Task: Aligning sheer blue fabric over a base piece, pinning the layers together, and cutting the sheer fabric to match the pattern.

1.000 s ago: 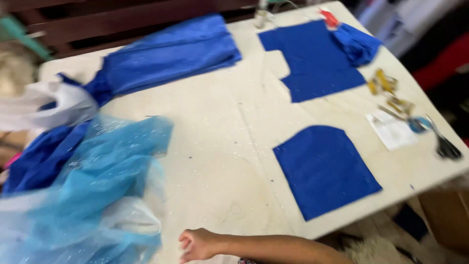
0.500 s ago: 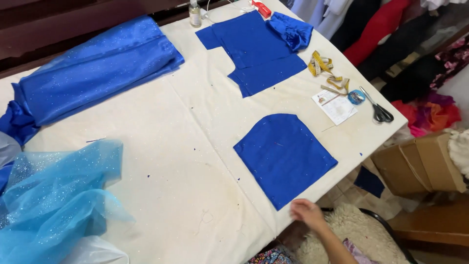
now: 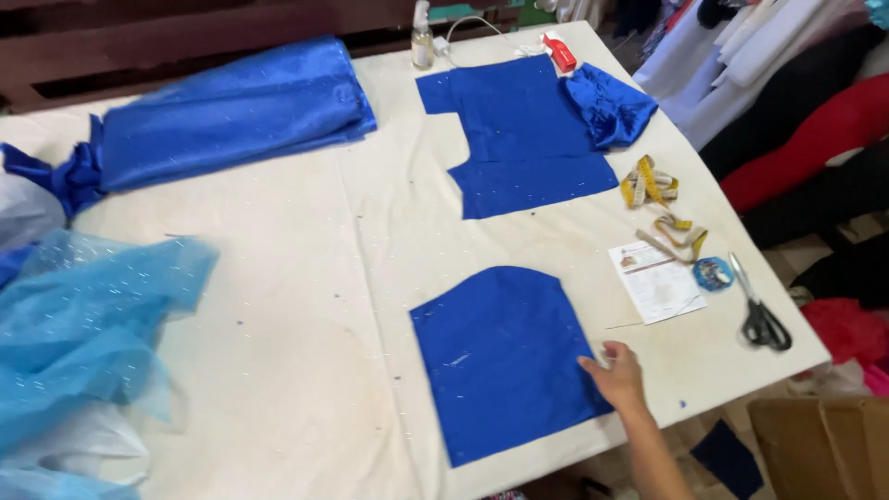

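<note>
The right hand [image 3: 616, 378] has come across from the near edge and now rests on the right edge of the rounded blue fabric piece [image 3: 505, 356], fingers apparently loose, flat on the cream surface [image 3: 296, 306]. The left hand is out of view.

A sewing workshop is showing here. Cut blue fabric pieces [image 3: 505, 356] are lying on a cloth-covered cutting table [image 3: 306, 306], with scissors [image 3: 761, 315] and a yellow measuring tape [image 3: 648, 181] sitting nearby. Garments [image 3: 796, 102] are hanging beside it.
</note>
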